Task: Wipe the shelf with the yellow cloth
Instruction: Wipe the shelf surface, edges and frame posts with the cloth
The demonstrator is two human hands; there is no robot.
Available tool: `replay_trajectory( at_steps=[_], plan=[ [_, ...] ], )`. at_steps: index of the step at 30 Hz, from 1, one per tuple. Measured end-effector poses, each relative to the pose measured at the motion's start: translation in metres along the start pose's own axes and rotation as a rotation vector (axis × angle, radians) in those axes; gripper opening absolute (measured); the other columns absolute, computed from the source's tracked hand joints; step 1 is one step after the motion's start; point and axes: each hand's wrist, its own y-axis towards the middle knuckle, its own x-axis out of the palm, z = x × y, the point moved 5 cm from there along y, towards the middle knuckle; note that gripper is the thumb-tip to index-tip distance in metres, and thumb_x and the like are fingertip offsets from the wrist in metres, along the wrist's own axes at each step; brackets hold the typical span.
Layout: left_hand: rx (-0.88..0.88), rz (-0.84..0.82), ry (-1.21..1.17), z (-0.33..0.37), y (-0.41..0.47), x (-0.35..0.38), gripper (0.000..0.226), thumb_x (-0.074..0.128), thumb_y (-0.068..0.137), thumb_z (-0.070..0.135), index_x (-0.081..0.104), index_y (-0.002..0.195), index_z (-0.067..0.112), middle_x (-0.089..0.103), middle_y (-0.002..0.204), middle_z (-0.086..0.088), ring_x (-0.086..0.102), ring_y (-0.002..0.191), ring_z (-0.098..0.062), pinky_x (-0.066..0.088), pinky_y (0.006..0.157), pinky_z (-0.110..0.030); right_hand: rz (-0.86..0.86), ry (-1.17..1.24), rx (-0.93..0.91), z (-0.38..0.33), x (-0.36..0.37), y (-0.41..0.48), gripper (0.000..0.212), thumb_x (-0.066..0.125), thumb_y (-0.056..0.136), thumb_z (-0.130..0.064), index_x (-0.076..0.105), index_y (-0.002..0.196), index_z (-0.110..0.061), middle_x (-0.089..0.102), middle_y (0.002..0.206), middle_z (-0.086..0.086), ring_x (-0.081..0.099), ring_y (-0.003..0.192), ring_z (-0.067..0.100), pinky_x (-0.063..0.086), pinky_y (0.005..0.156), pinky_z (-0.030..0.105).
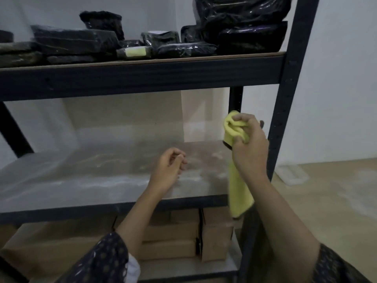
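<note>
Now, my right hand (247, 144) grips the soft yellow microfibre cloth (236, 164) bunched at its top, the rest hanging loose past the front right edge of the dusty grey middle shelf board (91, 174). My left hand (170, 167) hovers over the board, fingers loosely curled, holding nothing. Cloth not yet on the surface. Best, I judge, to fold it into a flat pad, press it down at the back corner by the dark metal upright (285, 111), and draw long overlapping strokes forward
</note>
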Motion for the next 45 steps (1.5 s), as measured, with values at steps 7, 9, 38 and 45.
replay_trajectory(
  at_steps=[7,9,38,45],
  plan=[
    [0.128,0.127,0.509,-0.052,0.023,-0.003,0.014,0.050,0.095,0.023,0.057,0.104,0.015,0.055,0.107,-0.001,0.050,0.102,-0.016,0.037,0.083,-0.024,-0.449,-0.909,0.046,0.077,0.056,-0.004,0.045,0.045,0.085,0.005,0.048,0.129,-0.003,0.052,0.131,0.025,0.039,0.131,0.043,0.038,0.104,0.047],
    [0.178,0.145,0.619,-0.061,0.027,-0.004,0.019,0.050,0.095,0.025,0.057,0.107,0.012,0.056,0.110,-0.003,0.049,0.105,-0.019,0.040,0.087,-0.029,-0.522,-0.939,0.193,0.126,0.065,-0.006,0.025,0.043,0.086,0.003,0.056,0.106,-0.004,0.054,0.128,0.027,0.032,0.136,0.046,0.034,0.110,0.054],
    [0.166,0.138,0.947,-0.087,0.025,0.002,0.038,0.032,0.092,0.025,0.065,0.079,0.014,0.066,0.084,-0.003,0.054,0.083,-0.021,0.032,0.107,-0.045,-0.563,-0.862,0.346,0.163,0.067,0.002,0.073,0.054,0.086,-0.016,0.018,0.148,-0.001,0.015,0.156,0.022,0.014,0.145,0.038,0.026,0.115,0.047],
    [0.148,0.133,0.992,-0.087,0.025,0.005,0.034,0.038,0.094,0.023,0.068,0.083,0.013,0.067,0.088,-0.004,0.055,0.091,-0.022,0.021,0.115,-0.044,-0.661,-0.838,0.054,0.140,0.072,-0.011,0.033,0.038,0.092,0.004,0.053,0.119,-0.007,0.061,0.105,0.016,0.056,0.080,0.030,0.037,0.059,0.033]
  ],
)
